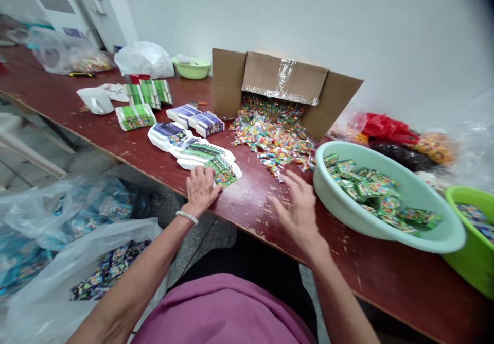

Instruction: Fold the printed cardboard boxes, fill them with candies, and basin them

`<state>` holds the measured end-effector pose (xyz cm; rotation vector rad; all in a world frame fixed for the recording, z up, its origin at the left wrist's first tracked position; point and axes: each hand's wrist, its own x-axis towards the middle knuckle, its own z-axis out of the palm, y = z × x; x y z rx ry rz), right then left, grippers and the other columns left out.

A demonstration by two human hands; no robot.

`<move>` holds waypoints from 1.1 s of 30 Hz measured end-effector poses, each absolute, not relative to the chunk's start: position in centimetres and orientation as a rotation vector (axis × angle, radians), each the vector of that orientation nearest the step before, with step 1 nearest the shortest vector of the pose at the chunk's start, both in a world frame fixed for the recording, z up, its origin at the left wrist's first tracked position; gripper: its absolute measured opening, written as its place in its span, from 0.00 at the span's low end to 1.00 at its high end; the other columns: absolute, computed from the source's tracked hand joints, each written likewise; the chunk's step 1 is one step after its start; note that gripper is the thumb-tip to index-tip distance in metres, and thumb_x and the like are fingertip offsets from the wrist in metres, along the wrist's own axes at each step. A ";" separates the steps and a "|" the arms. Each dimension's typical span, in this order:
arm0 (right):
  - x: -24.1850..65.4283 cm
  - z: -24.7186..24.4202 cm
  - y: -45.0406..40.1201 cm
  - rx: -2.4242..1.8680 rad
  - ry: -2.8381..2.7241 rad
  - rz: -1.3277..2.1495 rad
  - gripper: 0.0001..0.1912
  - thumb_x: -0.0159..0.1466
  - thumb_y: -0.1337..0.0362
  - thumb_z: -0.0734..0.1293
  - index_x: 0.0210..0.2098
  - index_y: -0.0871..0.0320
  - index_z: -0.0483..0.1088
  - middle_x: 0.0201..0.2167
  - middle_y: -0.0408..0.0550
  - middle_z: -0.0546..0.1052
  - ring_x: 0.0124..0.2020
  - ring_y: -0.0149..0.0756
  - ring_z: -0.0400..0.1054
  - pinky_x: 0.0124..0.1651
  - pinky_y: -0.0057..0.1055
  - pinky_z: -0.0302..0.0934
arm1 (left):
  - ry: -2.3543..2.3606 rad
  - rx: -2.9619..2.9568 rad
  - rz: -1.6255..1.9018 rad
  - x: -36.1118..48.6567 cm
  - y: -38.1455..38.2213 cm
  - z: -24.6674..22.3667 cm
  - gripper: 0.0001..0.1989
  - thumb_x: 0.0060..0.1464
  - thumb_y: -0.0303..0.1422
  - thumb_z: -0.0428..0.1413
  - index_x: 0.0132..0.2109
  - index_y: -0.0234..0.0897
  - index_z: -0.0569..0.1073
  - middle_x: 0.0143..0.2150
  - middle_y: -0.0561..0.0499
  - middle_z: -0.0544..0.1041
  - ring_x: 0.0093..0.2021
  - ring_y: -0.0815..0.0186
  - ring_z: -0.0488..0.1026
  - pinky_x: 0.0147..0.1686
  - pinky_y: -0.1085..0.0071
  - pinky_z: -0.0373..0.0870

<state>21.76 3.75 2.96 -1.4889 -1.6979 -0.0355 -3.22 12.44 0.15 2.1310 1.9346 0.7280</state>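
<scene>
My left hand (201, 187), with a white bead bracelet at the wrist, rests on the near end of a fanned row of flat printed green cartons (210, 153). Whether its fingers grip a carton is not clear. My right hand (299, 207), slightly blurred, hovers over the red-brown table with fingers apart and nothing in it. Beyond it, small wrapped candies (270, 133) spill from a cardboard box (285, 73) lying on its side. To the right of that hand, a pale green basin (386, 236) holds several green packets (380, 187).
Bundled green cartons (136, 116), purple bundles (206, 123) and a white mug (95, 100) stand at the left. A bright green tub (473, 261) is at the far right, near red plastic bags (389, 127). Plastic sacks of packets (111, 267) lie below the table's left edge.
</scene>
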 end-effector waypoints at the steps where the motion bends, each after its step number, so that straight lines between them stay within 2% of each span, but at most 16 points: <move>1: 20.3 1.8 4.2 -1.457 -1.656 0.153 0.27 0.62 0.54 0.70 0.58 0.53 0.67 0.61 0.59 0.70 0.59 0.53 0.64 0.61 0.56 0.57 | 1.870 2.063 0.801 -3.2 12.1 0.1 0.13 0.56 0.38 0.58 0.46 0.37 0.71 0.46 0.39 0.73 0.50 0.47 0.68 0.45 0.60 0.63; 3: 18.1 -0.2 5.2 -1.431 -1.444 0.559 0.31 0.60 0.53 0.72 0.59 0.55 0.65 0.59 0.60 0.70 0.54 0.49 0.68 0.55 0.50 0.63 | 1.714 1.920 0.914 -3.1 10.9 0.0 0.08 0.57 0.38 0.57 0.41 0.39 0.69 0.36 0.48 0.74 0.40 0.56 0.72 0.39 0.66 0.64; 5: 16.8 -1.3 5.7 -1.355 -1.187 0.922 0.32 0.58 0.51 0.72 0.58 0.56 0.65 0.55 0.59 0.74 0.47 0.44 0.72 0.48 0.42 0.68 | 1.488 1.679 1.008 -2.8 9.0 -0.1 0.11 0.55 0.39 0.60 0.36 0.40 0.66 0.29 0.54 0.71 0.30 0.64 0.70 0.32 0.71 0.64; 7: 16.4 -1.6 5.7 -1.225 -1.011 1.160 0.28 0.57 0.51 0.72 0.53 0.58 0.68 0.46 0.54 0.78 0.41 0.39 0.72 0.44 0.37 0.69 | 1.180 1.315 1.044 -2.6 7.0 0.0 0.16 0.49 0.39 0.65 0.35 0.39 0.65 0.28 0.57 0.71 0.27 0.69 0.69 0.28 0.75 0.63; 9: 16.4 -1.0 5.3 -1.115 -0.962 1.272 0.23 0.57 0.52 0.73 0.47 0.58 0.71 0.39 0.48 0.79 0.36 0.35 0.71 0.41 0.33 0.68 | 0.964 1.088 0.909 -2.5 5.4 0.5 0.18 0.46 0.39 0.68 0.38 0.38 0.68 0.32 0.55 0.75 0.28 0.69 0.72 0.29 0.75 0.66; 11: 16.6 0.2 4.5 -1.063 -0.994 1.316 0.18 0.57 0.53 0.74 0.42 0.57 0.72 0.35 0.45 0.78 0.33 0.33 0.70 0.37 0.30 0.67 | 0.747 0.957 0.654 -2.6 4.5 1.1 0.25 0.45 0.40 0.68 0.48 0.36 0.71 0.42 0.47 0.79 0.35 0.63 0.78 0.34 0.71 0.70; 13: 16.7 1.5 3.6 -1.040 -1.050 1.342 0.16 0.58 0.54 0.73 0.40 0.56 0.72 0.33 0.44 0.76 0.31 0.32 0.68 0.32 0.27 0.65 | 0.525 0.869 0.446 -2.7 4.1 1.5 0.32 0.45 0.43 0.68 0.55 0.34 0.72 0.50 0.38 0.78 0.43 0.54 0.80 0.40 0.65 0.73; 15: 16.8 2.4 3.0 -1.020 -1.092 1.378 0.15 0.59 0.54 0.73 0.40 0.55 0.71 0.32 0.43 0.75 0.30 0.31 0.67 0.29 0.25 0.63 | 0.352 0.809 0.356 -2.6 4.0 1.6 0.36 0.44 0.48 0.67 0.56 0.31 0.73 0.52 0.33 0.78 0.47 0.48 0.79 0.45 0.60 0.72; 17: 16.8 2.8 2.5 -0.984 -1.132 1.410 0.15 0.60 0.53 0.73 0.41 0.54 0.70 0.31 0.41 0.74 0.29 0.30 0.67 0.29 0.25 0.63 | 0.291 0.781 0.350 -2.3 3.9 1.5 0.35 0.46 0.51 0.65 0.54 0.29 0.75 0.51 0.32 0.78 0.45 0.47 0.80 0.45 0.60 0.72; 20: 16.7 2.8 2.1 -0.935 -1.230 1.441 0.14 0.62 0.52 0.71 0.42 0.53 0.69 0.30 0.40 0.73 0.29 0.30 0.67 0.31 0.26 0.64 | 0.363 0.811 0.376 -1.8 3.5 1.3 0.26 0.50 0.48 0.65 0.47 0.31 0.77 0.41 0.39 0.80 0.36 0.55 0.81 0.37 0.65 0.73; 22: 16.7 2.8 1.9 -0.941 -1.302 1.444 0.14 0.63 0.52 0.70 0.43 0.53 0.69 0.31 0.40 0.74 0.30 0.30 0.68 0.32 0.26 0.64 | 0.387 0.826 0.381 -1.6 3.1 1.3 0.24 0.47 0.47 0.68 0.45 0.33 0.77 0.37 0.44 0.79 0.32 0.60 0.79 0.34 0.66 0.74; 24: 16.6 3.1 1.6 -0.959 -1.331 1.442 0.16 0.63 0.52 0.69 0.46 0.53 0.69 0.32 0.41 0.74 0.31 0.31 0.69 0.33 0.27 0.64 | 0.368 0.854 0.393 -1.4 2.7 1.3 0.28 0.41 0.48 0.70 0.44 0.34 0.76 0.35 0.46 0.78 0.30 0.61 0.78 0.33 0.67 0.73; 29: 16.4 3.6 0.6 -0.960 -1.331 1.468 0.31 0.61 0.56 0.72 0.61 0.49 0.61 0.37 0.42 0.74 0.35 0.33 0.71 0.36 0.28 0.67 | 0.413 1.007 0.477 -1.0 2.1 1.4 0.32 0.34 0.55 0.70 0.38 0.32 0.78 0.32 0.45 0.79 0.31 0.60 0.77 0.35 0.67 0.72; 33: 16.0 3.1 -0.1 -0.994 -1.272 1.446 0.40 0.59 0.56 0.74 0.66 0.46 0.54 0.46 0.46 0.75 0.36 0.36 0.73 0.33 0.31 0.69 | 0.492 1.089 0.515 -0.6 1.7 1.4 0.28 0.36 0.53 0.70 0.35 0.32 0.79 0.32 0.45 0.79 0.33 0.61 0.75 0.39 0.66 0.71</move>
